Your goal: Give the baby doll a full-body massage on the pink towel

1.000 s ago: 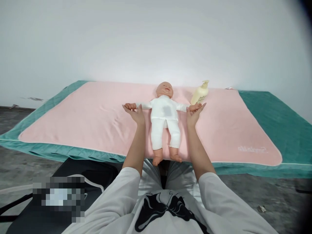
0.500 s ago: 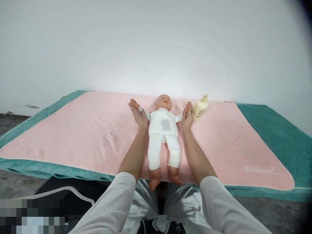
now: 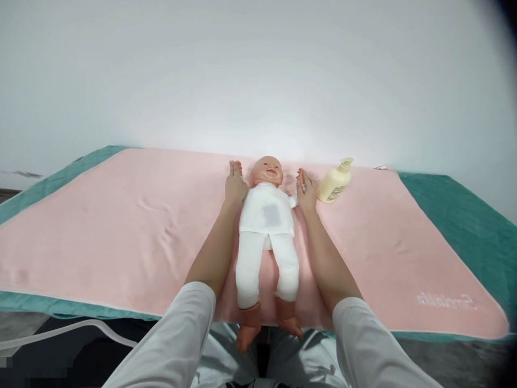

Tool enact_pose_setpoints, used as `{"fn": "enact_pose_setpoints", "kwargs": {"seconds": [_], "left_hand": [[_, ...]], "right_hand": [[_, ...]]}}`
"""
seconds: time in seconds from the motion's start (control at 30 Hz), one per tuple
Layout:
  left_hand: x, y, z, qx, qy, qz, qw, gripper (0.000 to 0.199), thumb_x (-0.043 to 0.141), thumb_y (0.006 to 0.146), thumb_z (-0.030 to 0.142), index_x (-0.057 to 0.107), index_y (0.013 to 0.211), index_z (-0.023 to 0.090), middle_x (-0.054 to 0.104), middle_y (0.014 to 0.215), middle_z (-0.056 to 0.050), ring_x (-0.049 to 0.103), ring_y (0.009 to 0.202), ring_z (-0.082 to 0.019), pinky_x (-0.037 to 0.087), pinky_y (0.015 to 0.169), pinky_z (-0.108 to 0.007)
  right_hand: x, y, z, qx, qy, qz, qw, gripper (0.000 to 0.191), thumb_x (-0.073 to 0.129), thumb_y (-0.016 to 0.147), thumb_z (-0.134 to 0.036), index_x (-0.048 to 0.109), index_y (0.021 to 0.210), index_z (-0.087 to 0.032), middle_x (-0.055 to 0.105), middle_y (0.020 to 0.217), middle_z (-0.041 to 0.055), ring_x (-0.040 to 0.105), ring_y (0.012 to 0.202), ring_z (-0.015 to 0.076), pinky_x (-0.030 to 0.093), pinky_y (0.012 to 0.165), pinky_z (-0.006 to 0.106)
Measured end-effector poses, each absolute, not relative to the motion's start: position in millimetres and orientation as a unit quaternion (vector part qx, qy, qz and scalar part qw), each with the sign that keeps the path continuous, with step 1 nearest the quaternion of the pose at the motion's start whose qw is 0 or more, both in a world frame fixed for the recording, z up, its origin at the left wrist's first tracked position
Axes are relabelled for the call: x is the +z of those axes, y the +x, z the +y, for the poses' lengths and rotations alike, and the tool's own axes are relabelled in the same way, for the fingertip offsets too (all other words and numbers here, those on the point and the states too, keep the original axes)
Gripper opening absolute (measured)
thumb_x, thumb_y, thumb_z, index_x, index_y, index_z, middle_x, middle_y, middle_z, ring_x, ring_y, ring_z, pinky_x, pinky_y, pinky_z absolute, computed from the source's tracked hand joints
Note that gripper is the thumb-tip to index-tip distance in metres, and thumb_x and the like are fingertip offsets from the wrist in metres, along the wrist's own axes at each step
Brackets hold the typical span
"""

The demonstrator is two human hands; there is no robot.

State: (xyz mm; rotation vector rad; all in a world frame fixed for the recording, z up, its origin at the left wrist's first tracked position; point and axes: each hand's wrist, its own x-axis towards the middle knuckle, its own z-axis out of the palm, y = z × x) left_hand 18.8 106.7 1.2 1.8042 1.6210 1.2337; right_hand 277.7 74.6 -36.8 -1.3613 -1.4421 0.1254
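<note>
A baby doll [image 3: 266,207] in a white top and trousers lies face up, head away from me, its bare feet past the near edge of a pink mat [image 3: 121,226]. My left hand [image 3: 235,186] is at the doll's arm on the left, its fingers fairly straight alongside the doll's small hand; its thumb is hidden. On the other side my right hand [image 3: 307,193] holds the doll's other arm, with the doll's fingers showing beside mine. Both doll arms are bent up beside the head. A pale yellow pump bottle [image 3: 334,183] leans just right of my right hand.
Beneath the pink mat lies a green cover [image 3: 468,215], showing along its edges. A plain white wall [image 3: 258,75] rises directly behind. At the lower left, a pale tube or cord [image 3: 89,324] runs past a dark surface.
Both my hands have moved inward with the doll's arms, from spread out sideways to upright near its head. The view has come closer, and the doll's feet sit lower in the picture.
</note>
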Motion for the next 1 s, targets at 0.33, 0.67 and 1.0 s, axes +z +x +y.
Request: {"fn": "enact_pose_setpoints", "kwargs": {"seconds": [0.33,0.67,1.0], "left_hand": [[3.2,18.3,112.7,0.234,0.674,0.680,0.167,0.076,0.047,0.078,0.010,0.028,0.152,0.009,0.025,0.161,-0.017,0.028,0.147,-0.033,0.023,0.120,-0.051],[5.6,17.3,105.5,0.230,0.667,0.689,0.166,0.069,0.048,0.081,0.020,0.035,0.149,0.015,0.044,0.151,-0.013,0.045,0.136,-0.034,0.037,0.111,-0.048],[-1.6,20.3,99.1,0.438,0.602,0.642,0.184,0.067,0.054,0.086,0.022,0.033,0.150,0.016,0.056,0.139,-0.016,0.054,0.128,-0.030,0.042,0.108,-0.045]], "right_hand": [[-37.6,277.9,76.4,0.109,-0.630,-0.596,0.485,0.053,0.039,0.093,-0.038,0.047,0.143,-0.020,0.061,0.135,0.0112,0.054,0.125,0.0248,0.042,0.110,0.047],[-27.0,275.3,75.8,0.145,-0.684,-0.576,0.423,0.049,0.042,0.090,-0.031,0.053,0.137,-0.018,0.064,0.131,0.0117,0.060,0.121,0.0287,0.046,0.105,0.048],[-37.0,277.9,78.8,0.123,-0.595,-0.585,0.538,0.052,0.043,0.091,-0.035,0.046,0.141,-0.021,0.057,0.141,0.0087,0.054,0.129,0.0235,0.039,0.113,0.048]]}}
